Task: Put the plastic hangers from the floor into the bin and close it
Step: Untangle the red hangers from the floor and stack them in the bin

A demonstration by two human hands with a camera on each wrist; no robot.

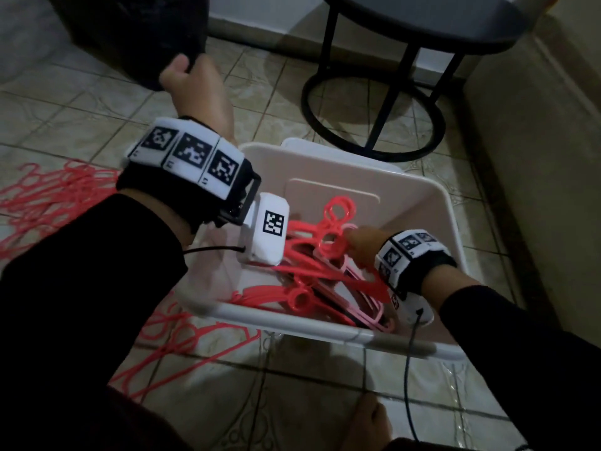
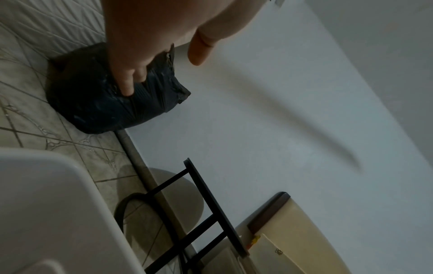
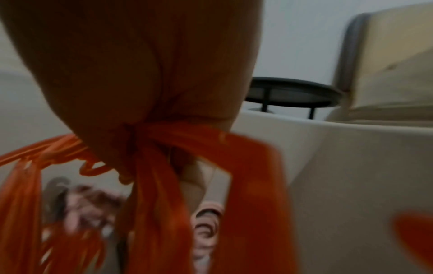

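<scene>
A white plastic bin (image 1: 292, 323) stands on the tiled floor, with a pile of red and pink hangers (image 1: 312, 281) lying inside it. My right hand (image 1: 361, 245) is down in the bin and grips a bundle of red hangers (image 3: 159, 176) near their hooks. More red hangers lie spread on the floor left of the bin (image 1: 58, 190) and at its near left corner (image 1: 169, 346). My left hand (image 1: 192, 83) is raised beyond the bin's far left corner, its fingers (image 2: 131, 74) loosely bent and holding nothing.
A full black bag (image 1: 140, 37) sits on the floor just past my left hand. A black round side table (image 1: 422, 24) with a ring base (image 1: 374, 102) stands behind the bin. Cream upholstered furniture (image 1: 536, 157) runs along the right. A cable (image 1: 409, 369) hangs from my right wrist.
</scene>
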